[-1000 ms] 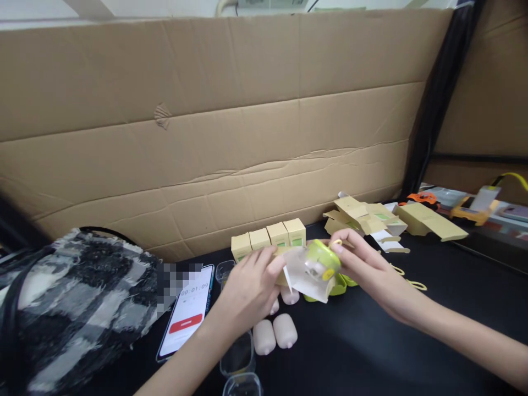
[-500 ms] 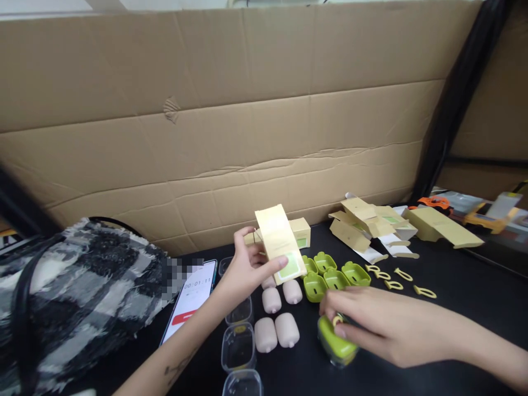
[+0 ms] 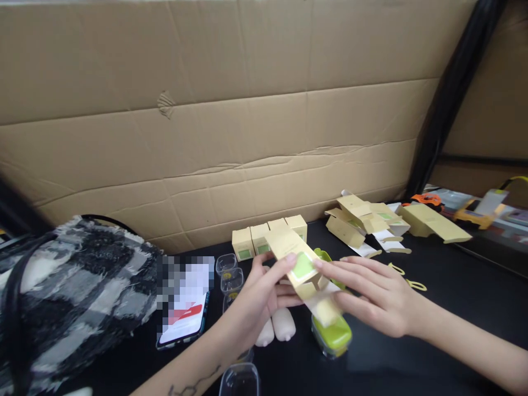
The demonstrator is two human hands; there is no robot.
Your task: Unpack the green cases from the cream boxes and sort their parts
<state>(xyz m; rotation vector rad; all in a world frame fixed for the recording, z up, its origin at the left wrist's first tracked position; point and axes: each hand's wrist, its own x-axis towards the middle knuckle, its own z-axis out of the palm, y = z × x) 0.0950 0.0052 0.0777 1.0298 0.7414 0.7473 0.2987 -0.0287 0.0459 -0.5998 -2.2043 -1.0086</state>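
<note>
My left hand [image 3: 260, 291] grips a small pale-yellow carton [image 3: 287, 242] with a green label, thumb on the front face. The carton is tilted, and its near end stands open with flaps spread. My right hand [image 3: 381, 297] has its fingertips on that open end, beside the label. Just below the flaps sits a clear container with a green lid [image 3: 336, 333]. Pale pink rounded pieces [image 3: 284, 324] lie under my left hand, partly hidden. Green lids [image 3: 323, 255] behind the carton are mostly covered by it and my right hand.
Several closed cartons [image 3: 243, 245] stand in a row at the cardboard wall [image 3: 247, 126]. Clear cups [image 3: 240, 380] line the left, beside a phone [image 3: 185, 308] and a plaid cloth bag [image 3: 82, 297]. Unfolded cartons [image 3: 358, 217] and yellow loops [image 3: 416, 285] lie right.
My right hand has left the green-lidded container and come up to the carton. The carton has moved down and right in view, and its near end is now open.
</note>
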